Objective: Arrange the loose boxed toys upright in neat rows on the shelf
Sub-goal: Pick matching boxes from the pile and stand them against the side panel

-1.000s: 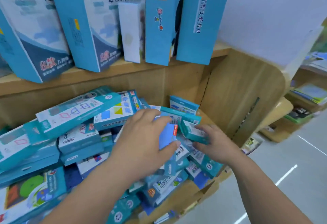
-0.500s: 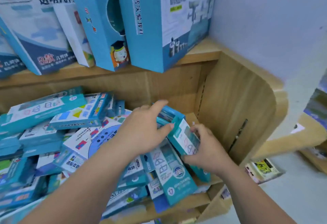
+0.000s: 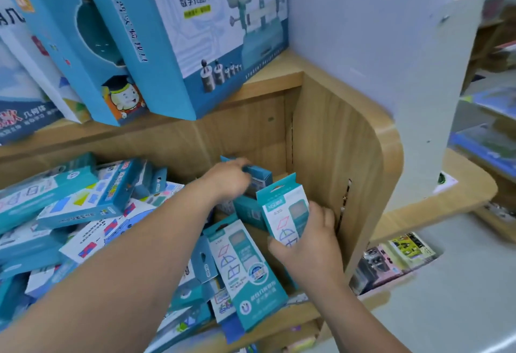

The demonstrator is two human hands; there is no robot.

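At the lower right of the frame, the right hand (image 3: 310, 243) grips a slim teal-and-white cardboard toy box (image 3: 283, 214), now stood nearly upright against the wooden shelf's curved side panel (image 3: 335, 174); half a second ago it lay tilted on the pile. At centre, the left hand (image 3: 226, 179) has reached back onto a small teal box (image 3: 258, 175), apparently grasping it, though blur hides the fingers. A row is starting; the loose heap of teal boxes (image 3: 83, 213) at left remains.
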